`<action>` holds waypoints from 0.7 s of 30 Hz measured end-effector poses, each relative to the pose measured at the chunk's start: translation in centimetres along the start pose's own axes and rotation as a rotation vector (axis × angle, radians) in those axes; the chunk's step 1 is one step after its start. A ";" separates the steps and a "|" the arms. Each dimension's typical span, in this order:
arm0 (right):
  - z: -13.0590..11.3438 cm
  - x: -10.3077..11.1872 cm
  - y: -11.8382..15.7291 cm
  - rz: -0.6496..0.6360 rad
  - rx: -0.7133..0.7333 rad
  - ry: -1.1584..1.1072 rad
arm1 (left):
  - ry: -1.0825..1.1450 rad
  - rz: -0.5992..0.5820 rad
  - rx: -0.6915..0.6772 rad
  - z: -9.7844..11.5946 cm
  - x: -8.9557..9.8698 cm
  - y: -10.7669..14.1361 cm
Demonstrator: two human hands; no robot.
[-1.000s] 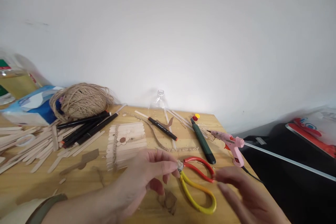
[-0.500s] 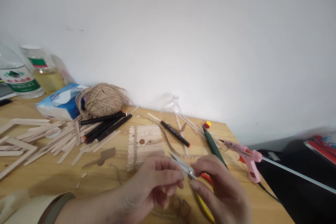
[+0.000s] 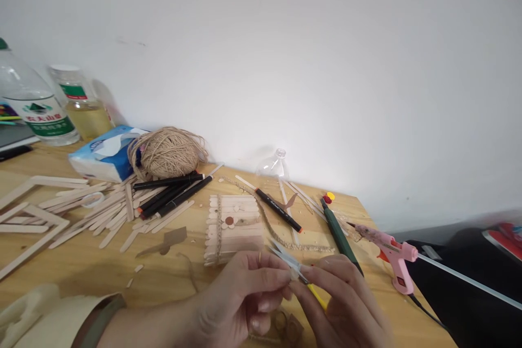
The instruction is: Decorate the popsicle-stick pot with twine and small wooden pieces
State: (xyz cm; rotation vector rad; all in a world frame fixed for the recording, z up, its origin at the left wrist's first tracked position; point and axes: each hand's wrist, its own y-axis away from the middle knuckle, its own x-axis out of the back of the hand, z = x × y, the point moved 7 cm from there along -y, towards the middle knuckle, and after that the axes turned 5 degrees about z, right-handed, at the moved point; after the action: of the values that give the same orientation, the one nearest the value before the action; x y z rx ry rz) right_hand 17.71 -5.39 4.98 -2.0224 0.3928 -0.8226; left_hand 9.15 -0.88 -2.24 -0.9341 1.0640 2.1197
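My left hand (image 3: 259,293) is closed in a pinch around a small pale piece (image 3: 294,274), too small to name. Opposite it, the thumb and fingertips of my right hand (image 3: 340,296) close in on the same piece and seem to grip it. Scissors (image 3: 286,255) with a yellow handle show behind the fingertips; the right hand covers much of their handles, and I cannot tell whether it touches them. Just beyond my left hand lies a panel of craft sticks (image 3: 238,236) with a braided twine strip and a flower-like wooden decoration on it.
Loose craft sticks (image 3: 110,209), black markers (image 3: 175,198) and a twine ball (image 3: 169,152) lie to the left. A clear cut bottle top (image 3: 273,167) stands near the wall. Right of centre are a dark green tool (image 3: 340,236) and a pink glue gun (image 3: 391,253) with its cord.
My right hand has come closer to my left, its fingertips now meeting at the small pale piece. The view has shifted slightly, so the table things appear further right.
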 end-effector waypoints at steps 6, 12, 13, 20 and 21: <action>-0.2 -0.5 -0.1 -0.043 -0.026 -0.051 | 0.008 -0.020 0.002 -0.2 0.1 -0.1; 0.0 -0.2 -0.4 -0.132 -0.020 -0.025 | -0.037 0.002 -0.014 0.1 0.5 0.2; 0.1 -0.3 -0.8 -0.155 -0.014 -0.013 | -0.068 0.010 -0.022 0.3 0.8 0.3; 1.7 -3.8 -4.4 -0.295 0.054 0.028 | -0.557 -0.098 0.057 1.0 3.3 1.8; 2.0 -4.6 -4.8 -0.326 0.074 0.019 | -0.577 -0.090 0.053 1.4 3.7 2.1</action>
State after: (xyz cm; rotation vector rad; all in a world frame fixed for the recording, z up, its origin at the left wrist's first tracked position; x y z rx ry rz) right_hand 15.49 1.07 6.39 -2.0384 0.0393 -1.0383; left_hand 4.96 -0.08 -3.62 -0.2973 0.7565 2.0830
